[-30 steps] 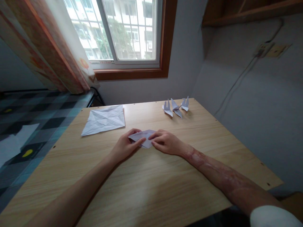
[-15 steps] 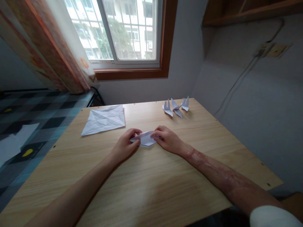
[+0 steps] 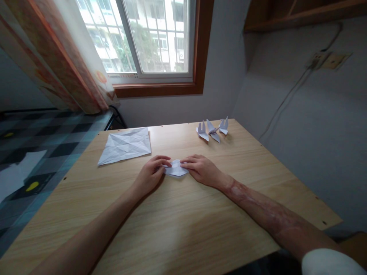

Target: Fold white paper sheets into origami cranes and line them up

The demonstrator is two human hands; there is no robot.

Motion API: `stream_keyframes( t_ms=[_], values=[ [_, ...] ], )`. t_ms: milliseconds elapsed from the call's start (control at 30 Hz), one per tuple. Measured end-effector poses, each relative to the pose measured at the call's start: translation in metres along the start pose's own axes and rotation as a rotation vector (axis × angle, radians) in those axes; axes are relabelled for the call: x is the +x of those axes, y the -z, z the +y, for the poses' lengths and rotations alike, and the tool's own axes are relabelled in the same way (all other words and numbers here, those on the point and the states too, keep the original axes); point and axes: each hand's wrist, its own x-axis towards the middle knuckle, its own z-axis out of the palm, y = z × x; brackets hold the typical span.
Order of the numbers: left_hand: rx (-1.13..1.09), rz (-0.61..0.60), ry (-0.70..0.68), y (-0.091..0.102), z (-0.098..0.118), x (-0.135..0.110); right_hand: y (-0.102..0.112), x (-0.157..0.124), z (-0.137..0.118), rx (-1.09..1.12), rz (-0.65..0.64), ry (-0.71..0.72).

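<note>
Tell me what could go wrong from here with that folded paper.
The folded paper might skew, since the left hand and right hand meet it at opposite ends and could pull unevenly. The fingers cover parts of it, so a misaligned edge could go unnoticed. The creased sheet lies beyond the left hand; a wide sweep might shift it.
</note>
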Motion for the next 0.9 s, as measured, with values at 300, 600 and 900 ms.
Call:
stream_keyframes(
  t_ms=[300,600,900],
  values=[
    [0.338,-0.022,-0.237,-0.004,0.006,-0.002,0.006,0.001,-0.006,-0.083,-0.002,0.018],
    [0.390,-0.080,-0.312,-0.006,0.015,-0.009,0.003,0.000,-0.007,-0.093,0.007,0.119],
    [0.295,-0.145,-0.342,-0.002,0.019,-0.004,-0.001,0.001,-0.005,-0.086,0.063,0.105]
  ],
)
